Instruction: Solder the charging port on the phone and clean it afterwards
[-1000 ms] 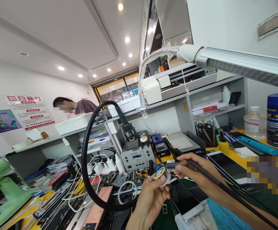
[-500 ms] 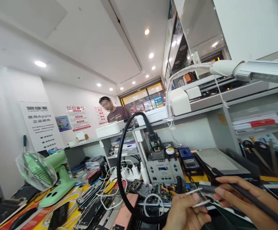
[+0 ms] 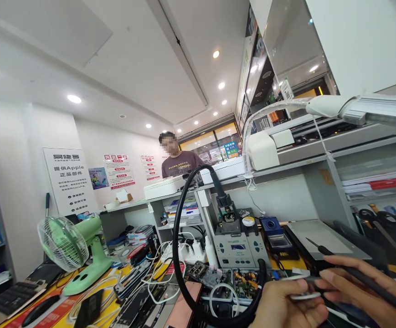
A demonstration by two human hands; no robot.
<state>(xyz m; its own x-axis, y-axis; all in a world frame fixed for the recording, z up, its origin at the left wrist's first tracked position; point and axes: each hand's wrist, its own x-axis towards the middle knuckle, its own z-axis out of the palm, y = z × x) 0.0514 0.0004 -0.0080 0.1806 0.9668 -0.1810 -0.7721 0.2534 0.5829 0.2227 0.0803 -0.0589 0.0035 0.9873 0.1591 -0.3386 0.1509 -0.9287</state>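
Head view: left hand [image 3: 288, 303] holds thin white pieces [image 3: 306, 297], hose [image 3: 177, 255] crowding its edge.

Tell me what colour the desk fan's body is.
The fan's body is light green, shown best in the head view.

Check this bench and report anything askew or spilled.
No spill shows. Tangled white cables sprawl over the phone parts left of the grey station, looking untidy, and a thick black hose loops out in front of it, which seems awkwardly placed. Whether any parts are damaged, I can't tell.
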